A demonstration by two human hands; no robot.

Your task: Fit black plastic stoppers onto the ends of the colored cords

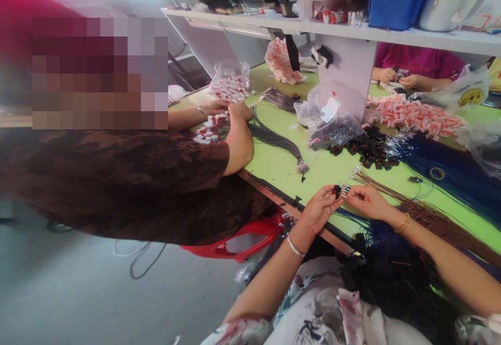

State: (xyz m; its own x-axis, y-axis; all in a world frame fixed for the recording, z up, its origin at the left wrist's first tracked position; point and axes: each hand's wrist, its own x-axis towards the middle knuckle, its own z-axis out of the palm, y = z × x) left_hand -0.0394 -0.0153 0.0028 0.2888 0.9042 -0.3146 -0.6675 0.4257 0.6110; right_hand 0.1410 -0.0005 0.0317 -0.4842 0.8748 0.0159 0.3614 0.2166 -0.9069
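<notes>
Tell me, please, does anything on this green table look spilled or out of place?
Mostly it is orderly working clutter. The brown cord bundle and blue cords trail over the table's near edge by the left hand and right hand.

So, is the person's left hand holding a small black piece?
Yes, the left hand pinches a small black piece at its fingertips.

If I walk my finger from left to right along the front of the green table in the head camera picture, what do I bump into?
Co-worker's arm → dark cord bundle → left hand → small black piece → right hand → brown cords.
</notes>
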